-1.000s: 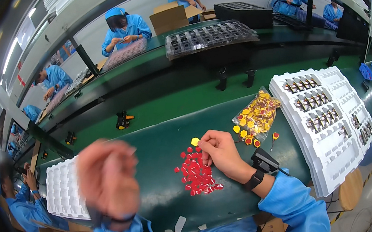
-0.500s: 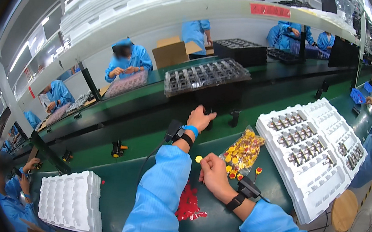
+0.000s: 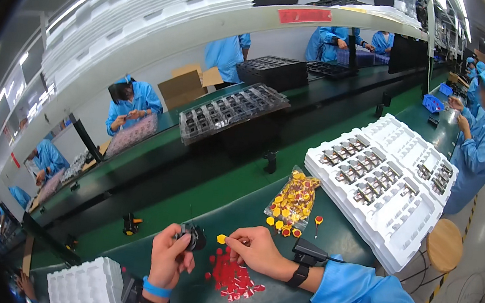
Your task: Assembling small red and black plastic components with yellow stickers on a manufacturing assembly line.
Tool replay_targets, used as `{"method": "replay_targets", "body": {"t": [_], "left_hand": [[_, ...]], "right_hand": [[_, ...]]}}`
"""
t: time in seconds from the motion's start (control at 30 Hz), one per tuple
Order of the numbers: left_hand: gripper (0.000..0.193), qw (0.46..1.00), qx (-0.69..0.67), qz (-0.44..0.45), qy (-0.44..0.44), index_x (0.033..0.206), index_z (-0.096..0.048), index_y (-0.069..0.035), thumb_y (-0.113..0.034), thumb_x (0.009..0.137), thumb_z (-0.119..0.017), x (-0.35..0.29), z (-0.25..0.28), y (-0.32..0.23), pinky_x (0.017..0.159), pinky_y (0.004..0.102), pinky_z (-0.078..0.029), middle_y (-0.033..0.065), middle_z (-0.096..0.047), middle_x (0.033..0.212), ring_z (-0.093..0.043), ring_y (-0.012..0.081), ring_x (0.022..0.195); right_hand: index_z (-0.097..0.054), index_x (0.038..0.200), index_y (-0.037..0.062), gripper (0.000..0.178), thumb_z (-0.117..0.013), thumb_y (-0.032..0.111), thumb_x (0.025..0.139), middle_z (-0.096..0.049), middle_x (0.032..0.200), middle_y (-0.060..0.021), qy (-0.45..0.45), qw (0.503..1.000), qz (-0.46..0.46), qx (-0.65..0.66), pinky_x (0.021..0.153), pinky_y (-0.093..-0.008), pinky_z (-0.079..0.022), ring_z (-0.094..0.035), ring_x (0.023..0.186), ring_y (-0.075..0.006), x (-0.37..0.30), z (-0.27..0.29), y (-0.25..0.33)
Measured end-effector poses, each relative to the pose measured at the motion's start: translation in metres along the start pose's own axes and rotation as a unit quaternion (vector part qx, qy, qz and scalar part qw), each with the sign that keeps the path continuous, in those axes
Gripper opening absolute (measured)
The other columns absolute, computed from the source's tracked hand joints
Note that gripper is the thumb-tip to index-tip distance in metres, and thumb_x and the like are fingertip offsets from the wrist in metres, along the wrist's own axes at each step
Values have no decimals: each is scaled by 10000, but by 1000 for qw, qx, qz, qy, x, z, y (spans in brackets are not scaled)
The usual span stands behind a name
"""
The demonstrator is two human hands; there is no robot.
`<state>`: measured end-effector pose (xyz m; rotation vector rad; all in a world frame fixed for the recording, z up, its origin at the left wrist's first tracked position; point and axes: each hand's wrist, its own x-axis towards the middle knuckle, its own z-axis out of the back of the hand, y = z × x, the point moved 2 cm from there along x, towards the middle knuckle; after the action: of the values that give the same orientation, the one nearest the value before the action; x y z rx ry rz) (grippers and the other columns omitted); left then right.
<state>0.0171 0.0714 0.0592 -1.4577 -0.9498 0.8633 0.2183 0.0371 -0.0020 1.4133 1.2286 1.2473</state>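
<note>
My left hand (image 3: 167, 257) is closed round a small black part (image 3: 192, 237), raised over the left side of the bench. To its right, my right hand (image 3: 255, 250) pinches a small yellow six-sided piece (image 3: 221, 239) at its fingertips, close to the black part. A loose heap of small red pieces (image 3: 234, 279) lies on the bench below both hands. Beyond my right hand is a clear bag of yellow and red pieces (image 3: 294, 199), with several more spilled at its mouth. One yellow-and-red piece with a stem (image 3: 318, 221) lies beside the bag.
A stack of white foam trays (image 3: 379, 185) holding metal parts stands at the right. Another white tray stack (image 3: 87, 283) is at the near left. The green belt (image 3: 183, 195) carries black parts (image 3: 269, 162). Across it sits a clear tray (image 3: 232, 114); co-workers (image 3: 134, 103) work nearby.
My left hand has come back from the belt toward me, now with a black part in it. My right hand has moved nearer the red heap with the yellow piece. The view has shifted right.
</note>
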Motion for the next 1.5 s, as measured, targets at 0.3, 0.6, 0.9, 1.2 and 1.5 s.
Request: {"method": "replay_targets", "body": {"t": [0.3, 0.6, 0.9, 1.2, 1.5], "left_hand": [[148, 985, -169, 1, -39, 986, -568, -11, -139, 948, -633, -23, 17, 52, 388, 231, -346, 24, -524, 557, -437, 85, 400], [260, 999, -11, -44, 20, 1057, -549, 3, 15, 852, -710, -36, 8, 73, 531, 181, -399, -4, -619, 814, -534, 11, 653], [244, 992, 108, -17, 55, 1061, -572, -3, -25, 859, -706, -40, 3, 66, 530, 180, -361, -41, -569, 791, -478, -11, 657], [200, 995, 64, -39, 68, 1094, -557, 2, -64, 933, -654, -41, 4, 70, 529, 192, -366, -30, -566, 786, -486, 8, 635], [197, 988, -76, 9, 138, 1110, -532, -13, -117, 967, -619, -50, 0, 61, 481, 229, -341, -12, -531, 679, -466, 44, 551]], "right_hand": [[-636, 935, -24, 120, -576, 75, 965, -665, 737, -81, 54, 998, -15, -22, 572, -256, -542, -668, 651, -141, 4, -3, -8], [-658, 937, -50, 66, -634, 11, 926, -681, 794, -92, 155, 987, -36, 1, 604, -237, -538, -662, 678, -125, -9, -19, 5], [-661, 901, -60, 84, -678, 21, 889, -677, 773, -92, 176, 968, 83, -161, 607, -245, -523, -652, 666, -119, -13, -22, 4], [-656, 891, -46, 45, -670, -6, 875, -676, 765, -96, 162, 958, 124, -202, 626, -259, -527, -655, 668, -133, -14, -22, 3], [-616, 1229, -15, 457, -706, 81, 792, -706, 867, -103, 172, 974, 91, -118, 692, -263, -551, -677, 738, -147, -11, -27, 8]]}}
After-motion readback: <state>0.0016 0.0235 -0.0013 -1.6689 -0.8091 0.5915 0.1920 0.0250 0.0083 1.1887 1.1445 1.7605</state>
